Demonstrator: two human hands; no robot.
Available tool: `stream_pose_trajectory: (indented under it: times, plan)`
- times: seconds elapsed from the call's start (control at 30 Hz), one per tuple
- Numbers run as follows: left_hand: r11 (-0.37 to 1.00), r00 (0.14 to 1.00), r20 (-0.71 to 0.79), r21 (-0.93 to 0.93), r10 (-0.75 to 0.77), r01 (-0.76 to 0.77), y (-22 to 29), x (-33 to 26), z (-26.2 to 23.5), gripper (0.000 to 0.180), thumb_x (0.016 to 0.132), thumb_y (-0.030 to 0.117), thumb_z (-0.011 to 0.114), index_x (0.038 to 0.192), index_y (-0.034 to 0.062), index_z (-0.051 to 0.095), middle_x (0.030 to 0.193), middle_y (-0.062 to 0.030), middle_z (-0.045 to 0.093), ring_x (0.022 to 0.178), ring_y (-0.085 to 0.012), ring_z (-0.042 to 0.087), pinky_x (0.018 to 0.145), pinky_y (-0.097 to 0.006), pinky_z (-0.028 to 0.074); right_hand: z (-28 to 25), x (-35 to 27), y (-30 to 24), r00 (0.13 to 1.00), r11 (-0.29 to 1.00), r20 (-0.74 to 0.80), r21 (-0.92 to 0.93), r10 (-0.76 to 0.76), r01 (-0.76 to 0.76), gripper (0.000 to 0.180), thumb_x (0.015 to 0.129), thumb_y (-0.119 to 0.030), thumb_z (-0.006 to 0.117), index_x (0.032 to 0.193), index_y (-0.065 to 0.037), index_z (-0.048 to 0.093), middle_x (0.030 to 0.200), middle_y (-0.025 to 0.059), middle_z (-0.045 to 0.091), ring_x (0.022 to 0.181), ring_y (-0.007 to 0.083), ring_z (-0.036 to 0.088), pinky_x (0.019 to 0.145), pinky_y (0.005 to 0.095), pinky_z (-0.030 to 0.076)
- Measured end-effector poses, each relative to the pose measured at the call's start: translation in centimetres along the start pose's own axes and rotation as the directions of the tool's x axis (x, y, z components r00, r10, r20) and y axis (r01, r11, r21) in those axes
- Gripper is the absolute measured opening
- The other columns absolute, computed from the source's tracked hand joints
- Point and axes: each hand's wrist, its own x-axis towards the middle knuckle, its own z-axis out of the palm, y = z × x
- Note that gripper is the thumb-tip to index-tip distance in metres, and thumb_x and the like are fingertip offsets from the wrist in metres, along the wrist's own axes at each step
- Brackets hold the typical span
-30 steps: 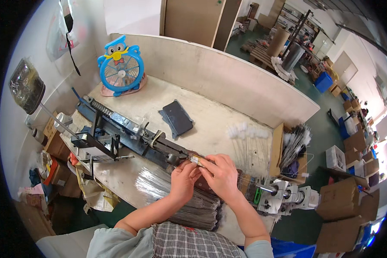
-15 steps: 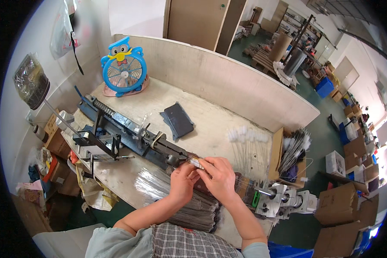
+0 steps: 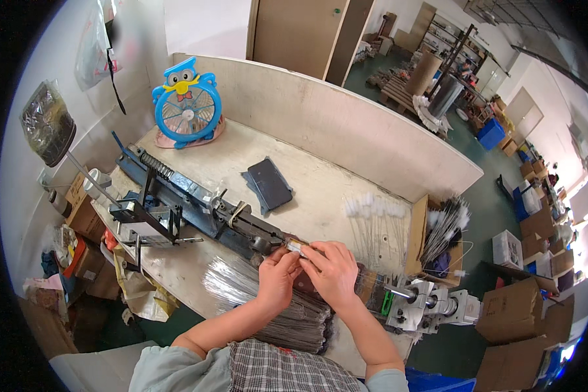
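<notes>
1. Both forearms rise from the lower edge and angle inward, the left hand [image 3: 277,277] and the right hand [image 3: 334,269] meeting side by side, backs up, wrists slightly bent.
2. Counting now: two hands, one small pale piece [image 3: 294,247] between them, right at the near end of one long dark machine [image 3: 193,191].
3. Below the hands, one thick bundle of metal wires [image 3: 294,320], far too many to count; over to the right, one silver machine [image 3: 431,304].
4. Farther back on the surface [image 3: 320,189], one blue fan [image 3: 187,114], one dark slab [image 3: 270,183], and a spread of white-tipped rods [image 3: 376,210].
5. And the fingers! On the right, thumb and forefinger pinch the pale piece with hardly any gap.
6. On the left, they curl close together by its near edge; whether they grip it too, I can't tell from here.
</notes>
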Motion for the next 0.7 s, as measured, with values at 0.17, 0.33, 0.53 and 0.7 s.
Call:
stream_pose_trajectory:
  times: [0.17, 0.33, 0.53, 0.7]
  plan:
    - [1.0, 1.0, -0.017, -0.003, 0.004, -0.004, 0.4, -0.3, 1.1, 0.005, 0.085, 0.007, 0.058, 0.087, 0.0062, 0.053, 0.084, -0.002, 0.057, 0.077, -0.0106, 0.057, 0.073, -0.027, 0.046, 0.0, -0.1, 0.2, 1.0, 1.0, 0.013, -0.002, 0.008, -0.008, 0.024, 0.069, -0.017, 0.071, 0.092, -0.015, 0.068, 0.091, -0.002, 0.061, 0.088, 0.0177, 0.057, 0.071, 0.0323, 0.046]
    - [1.0, 0.998, -0.062, -0.011, 0.0, -0.001, 0.5, -0.4, 1.7, 0.012, 0.084, 0.006, 0.059, 0.077, 0.0089, 0.05, 0.075, 0.0001, 0.054, 0.07, -0.0093, 0.056, 0.068, -0.026, 0.046, -0.2, 0.1, 0.2, 1.0, 0.999, -0.002, 0.033, 0.009, -0.009, 0.024, 0.065, -0.014, 0.073, 0.089, -0.011, 0.07, 0.089, 0.001, 0.063, 0.086, 0.0205, 0.059, 0.072, 0.032, 0.047]
    - [1.0, 1.0, -0.007, 0.016, -0.006, 0.006, -0.1, 0.3, 0.4, 0.011, 0.086, 0.007, 0.057, 0.097, 0.0026, 0.056, 0.091, -0.0047, 0.061, 0.083, -0.0126, 0.06, 0.078, -0.028, 0.048, -1.1, 0.5, 0.1, 1.0, 0.999, 0.021, 0.042, 0.021, -0.021, 0.027, 0.069, -0.019, 0.072, 0.095, -0.013, 0.068, 0.092, -0.001, 0.062, 0.09, 0.0189, 0.057, 0.073, 0.0323, 0.045]
    - [0.987, 0.997, -0.026, -0.14, -0.079, 0.074, 0.3, 0.6, 0.1, 0.029, 0.094, 0.029, 0.046, 0.103, 0.0023, 0.053, 0.092, -0.007, 0.059, 0.084, -0.0167, 0.059, 0.083, -0.033, 0.047, -2.1, 0.0, 0.2, 0.99, 0.994, 0.124, -0.09, 0.07, -0.059, 0.022, 0.07, -0.019, 0.07, 0.091, -0.01, 0.066, 0.084, 0.001, 0.061, 0.088, 0.0204, 0.056, 0.074, 0.034, 0.043]
